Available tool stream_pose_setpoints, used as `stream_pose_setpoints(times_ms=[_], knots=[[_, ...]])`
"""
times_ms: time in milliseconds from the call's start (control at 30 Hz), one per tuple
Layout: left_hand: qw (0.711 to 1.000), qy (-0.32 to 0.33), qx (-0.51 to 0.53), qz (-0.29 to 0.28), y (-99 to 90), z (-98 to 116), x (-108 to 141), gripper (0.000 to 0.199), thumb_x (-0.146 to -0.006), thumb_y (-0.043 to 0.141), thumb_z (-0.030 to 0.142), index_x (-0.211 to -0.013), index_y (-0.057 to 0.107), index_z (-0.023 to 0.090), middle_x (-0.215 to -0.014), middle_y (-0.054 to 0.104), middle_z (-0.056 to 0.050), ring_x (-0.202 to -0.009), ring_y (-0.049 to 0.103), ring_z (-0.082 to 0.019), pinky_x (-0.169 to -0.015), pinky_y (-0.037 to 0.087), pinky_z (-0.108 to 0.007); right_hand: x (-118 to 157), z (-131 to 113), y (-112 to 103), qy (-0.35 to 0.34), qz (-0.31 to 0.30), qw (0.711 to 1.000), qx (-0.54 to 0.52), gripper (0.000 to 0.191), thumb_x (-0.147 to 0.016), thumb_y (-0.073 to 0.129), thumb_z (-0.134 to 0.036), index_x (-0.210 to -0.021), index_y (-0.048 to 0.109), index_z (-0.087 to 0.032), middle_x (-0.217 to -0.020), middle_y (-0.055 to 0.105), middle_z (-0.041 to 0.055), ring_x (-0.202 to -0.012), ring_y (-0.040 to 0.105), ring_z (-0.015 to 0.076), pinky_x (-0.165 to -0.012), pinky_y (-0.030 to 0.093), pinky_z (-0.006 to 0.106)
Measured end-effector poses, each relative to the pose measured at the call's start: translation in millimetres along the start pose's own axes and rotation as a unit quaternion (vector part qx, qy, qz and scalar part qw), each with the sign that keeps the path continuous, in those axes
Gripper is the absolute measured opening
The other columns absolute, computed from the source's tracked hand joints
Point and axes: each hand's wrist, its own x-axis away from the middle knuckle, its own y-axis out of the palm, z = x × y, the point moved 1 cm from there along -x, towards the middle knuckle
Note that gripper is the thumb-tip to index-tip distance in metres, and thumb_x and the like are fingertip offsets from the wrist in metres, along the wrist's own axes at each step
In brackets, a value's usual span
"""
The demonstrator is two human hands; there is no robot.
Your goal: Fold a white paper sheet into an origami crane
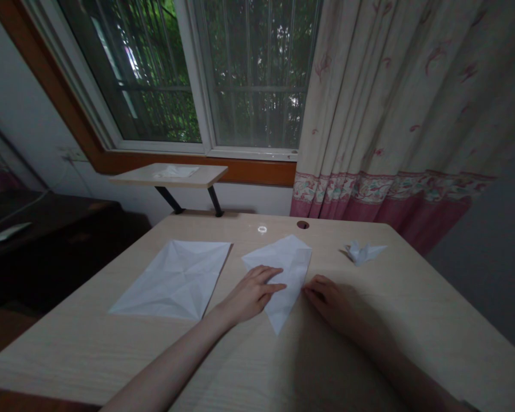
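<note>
A white sheet of paper (289, 260), folded into a kite-like shape with one point towards me, lies on the table before me. My left hand (255, 292) rests on its left part, fingers stretched out and pressing it flat. At the paper's right edge, my right hand (326, 294) is closed, with thumb and forefinger pinching the edge. To the left lies a creased, unfolded white sheet (175, 280). A small folded paper crane (360, 253) stands on the right side of the table.
The light wooden table (240, 366) has a cable hole (302, 225) and a small white ring (262, 229) near its back edge. A raised shelf (133, 176) at the back left carries white paper (175, 171). Behind are a barred window and a curtain (369, 143).
</note>
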Motion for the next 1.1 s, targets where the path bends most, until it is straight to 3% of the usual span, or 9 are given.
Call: stream_pose_setpoints(times_ms=[200, 433, 667, 1100], knots=[[1.0, 0.002, -0.007, 0.006, -0.2, 0.6, 0.5, 0.05, -0.089, 0.05, 0.007, -0.13, 0.061, 0.035, -0.146, 0.05, -0.001, -0.129, 0.048, -0.023, -0.11, 0.039, -0.047, 7.2, 12.9, 6.9, -0.076, 0.052, 0.994, 0.059, 0.024, -0.095, 0.046, -0.016, -0.11, 0.063, -0.024, -0.107, 0.066, 0.0074, -0.102, 0.061, 0.0225, -0.093, 0.052, 0.041], [1.0, 0.02, 0.006, 0.009, -3.0, 4.8, 0.7, 0.052, -0.09, 0.045, 0.008, -0.133, 0.057, 0.034, -0.141, 0.056, -0.002, -0.122, 0.057, -0.02, -0.104, 0.046, -0.042, 5.3, 11.4, 1.2, -0.131, 0.115, 0.979, 0.104, 0.038, -0.093, 0.045, -0.011, -0.126, 0.056, -0.026, -0.116, 0.063, 0.0098, -0.111, 0.059, 0.0242, -0.094, 0.053, 0.045], [0.996, 0.036, 0.023, 0.072, -10.7, 7.3, 2.6, 0.049, -0.087, 0.042, 0.009, -0.128, 0.062, 0.029, -0.132, 0.064, -0.001, -0.113, 0.063, -0.018, -0.098, 0.051, -0.037, 6.9, 11.4, 1.8, -0.175, 0.112, 0.972, 0.11, 0.04, -0.095, 0.045, -0.008, -0.128, 0.054, -0.028, -0.12, 0.064, 0.007, -0.114, 0.057, 0.0226, -0.098, 0.047, 0.044], [0.994, 0.024, 0.098, 0.031, -7.2, 11.0, 3.8, 0.032, -0.081, 0.05, 0.008, -0.104, 0.069, 0.021, -0.128, 0.065, -0.003, -0.111, 0.064, -0.017, -0.096, 0.051, -0.031, 4.4, 14.1, 3.0, -0.174, 0.132, 0.965, 0.144, 0.027, -0.091, 0.056, -0.012, -0.108, 0.067, -0.029, -0.103, 0.068, 0.0034, -0.101, 0.058, 0.0224, -0.098, 0.034, 0.045]])
